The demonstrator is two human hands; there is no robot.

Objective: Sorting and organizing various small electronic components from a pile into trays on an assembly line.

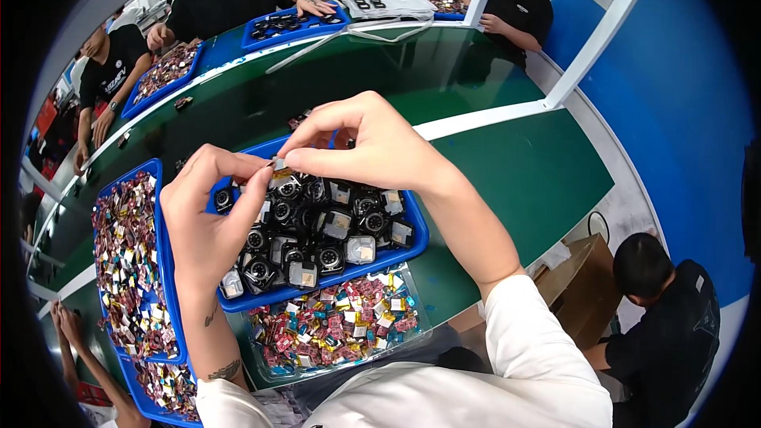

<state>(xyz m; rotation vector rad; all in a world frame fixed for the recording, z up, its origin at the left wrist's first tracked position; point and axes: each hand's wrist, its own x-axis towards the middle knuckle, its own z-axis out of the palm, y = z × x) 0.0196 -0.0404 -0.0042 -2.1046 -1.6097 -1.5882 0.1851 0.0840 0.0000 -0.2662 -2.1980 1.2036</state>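
My left hand (208, 218) and my right hand (366, 145) meet above the far edge of a blue tray (418, 250). Thumb and fingers of both are pinched together on one small part (279, 165), pale and silvery with a bit of yellow; its kind is too small to make out. Below them the tray holds many black round-faced casings (330, 258), like small watch or camera bodies, some with grey square backs. Nearer to me, a clear tray (255, 364) is filled with small red, yellow, white and blue pieces (341, 319).
Blue trays (162, 269) of similar small pieces stand on the left. Beyond the green bench (515, 166) runs a dark green belt (444, 83). Across it people work beside a blue tray (295, 28) of black parts. A person (666, 309) sits low at the right, near a cardboard box (583, 277).
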